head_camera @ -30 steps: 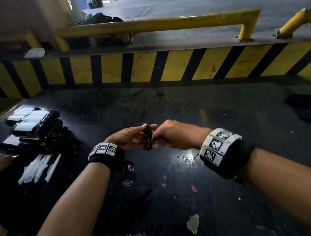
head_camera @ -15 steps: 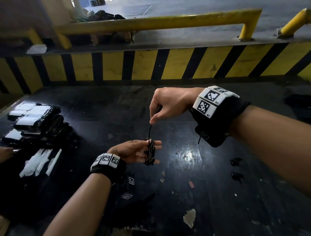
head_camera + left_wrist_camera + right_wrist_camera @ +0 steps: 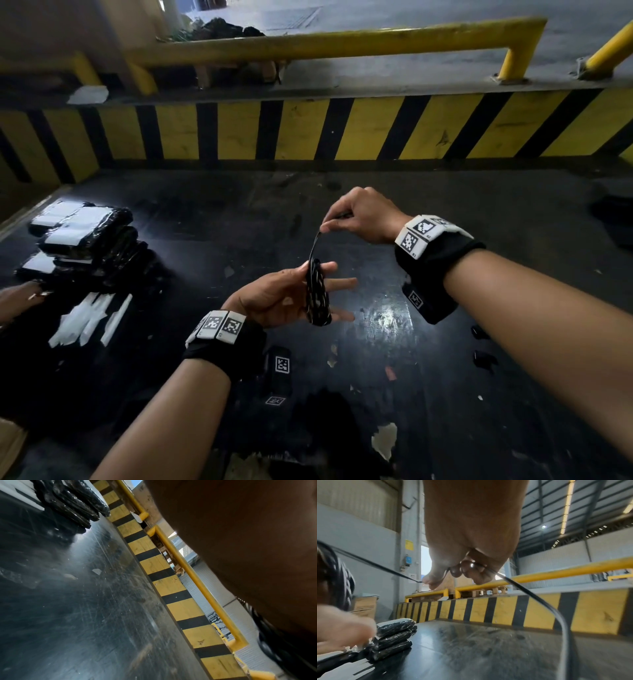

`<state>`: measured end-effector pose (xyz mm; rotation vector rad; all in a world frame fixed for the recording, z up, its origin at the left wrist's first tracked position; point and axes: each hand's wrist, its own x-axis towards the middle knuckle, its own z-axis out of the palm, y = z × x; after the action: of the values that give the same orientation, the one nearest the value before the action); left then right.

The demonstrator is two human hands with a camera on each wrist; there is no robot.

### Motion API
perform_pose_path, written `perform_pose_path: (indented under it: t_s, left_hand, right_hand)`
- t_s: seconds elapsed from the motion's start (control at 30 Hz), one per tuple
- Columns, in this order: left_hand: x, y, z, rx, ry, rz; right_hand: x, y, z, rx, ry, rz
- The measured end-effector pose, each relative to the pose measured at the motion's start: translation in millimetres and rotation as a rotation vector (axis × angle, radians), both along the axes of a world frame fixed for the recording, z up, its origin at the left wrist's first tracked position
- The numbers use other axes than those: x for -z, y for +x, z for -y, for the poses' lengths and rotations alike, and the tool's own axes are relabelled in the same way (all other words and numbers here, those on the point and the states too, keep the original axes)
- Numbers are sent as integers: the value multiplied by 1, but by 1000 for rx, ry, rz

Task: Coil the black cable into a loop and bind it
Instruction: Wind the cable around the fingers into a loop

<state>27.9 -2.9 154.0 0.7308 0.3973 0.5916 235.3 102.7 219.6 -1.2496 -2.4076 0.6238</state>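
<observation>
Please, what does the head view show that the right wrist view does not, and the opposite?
Only the head view shows the left hand whole, fingers spread with the coiled black cable wound round them, both marker wristbands, and white strips lying on the table.

Only the right wrist view shows the cable's free tail curving down past the right hand's curled fingers, and the warehouse roof.

Both show the right hand pinching the cable, the stacked black packets, and the yellow-black barrier.
</observation>
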Motion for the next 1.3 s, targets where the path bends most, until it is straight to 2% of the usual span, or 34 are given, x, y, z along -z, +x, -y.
perform_pose_path:
  t_s: [0.2, 0.4, 0.63, 0.73, 0.87, 1.0, 1.1, 1.2, 1.3]
  left_hand:
    - [-20, 2, -2, 8, 152, 50]
    - [-33, -3, -23, -70, 250, -9]
    - [-16, -27, -47, -171, 207, -135]
    - [-7, -38, -50, -231, 168, -188]
    - [1, -42, -50, -293, 91, -269]
    - [8, -38, -47, -289, 26, -342]
    - [17, -37, -46, -256, -5, -332]
    - [20, -33, -44, -196, -31, -364]
    - [19, -29, -42, -113, -18, -413]
  right_hand:
    - [69, 14, 20, 42, -259, -261]
    - [105, 1, 70, -34, -446, -331]
    - [103, -10, 95, -168, -178, -70]
    - [94, -13, 98, -199, -88, -13]
    - [69, -16, 97, -248, 47, 64]
    - [42, -24, 87, -344, 247, 299]
    - [16, -28, 76, -357, 397, 384]
    - [-2, -32, 65, -347, 418, 458]
    - [-5, -36, 53, -299, 327, 451]
